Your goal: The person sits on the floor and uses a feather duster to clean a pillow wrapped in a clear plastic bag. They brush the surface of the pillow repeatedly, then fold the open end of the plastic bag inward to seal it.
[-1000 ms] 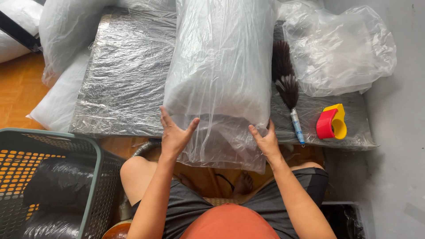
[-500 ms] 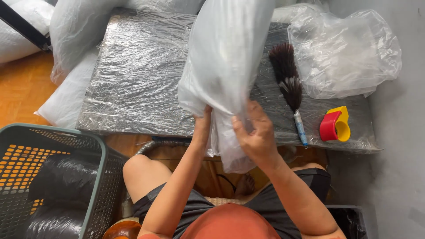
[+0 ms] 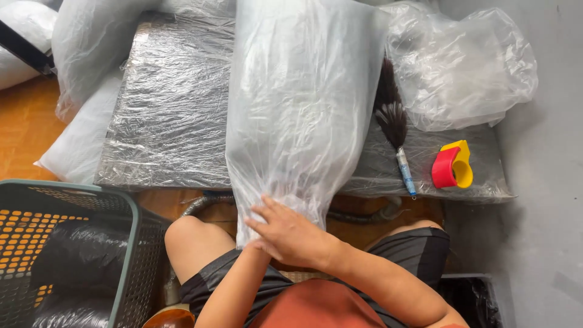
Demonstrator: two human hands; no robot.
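our right hand (image 3: 290, 235) lies flat, fingers spread, pressed on the lower end of the clear plastic bag (image 3: 300, 103), gripping nothing. our left hand is tucked beneath it and we cannot tell how open it is. the bag runs from our lap up across the middle of the foil-covered tabletop (image 3: 170, 115), overhanging its near edge. toward the right edge lie a feather duster (image 3: 393, 130) and a red-and-yellow tape dispenser (image 3: 452, 165). a green basket (image 3: 67, 255) stands on the floor at left.
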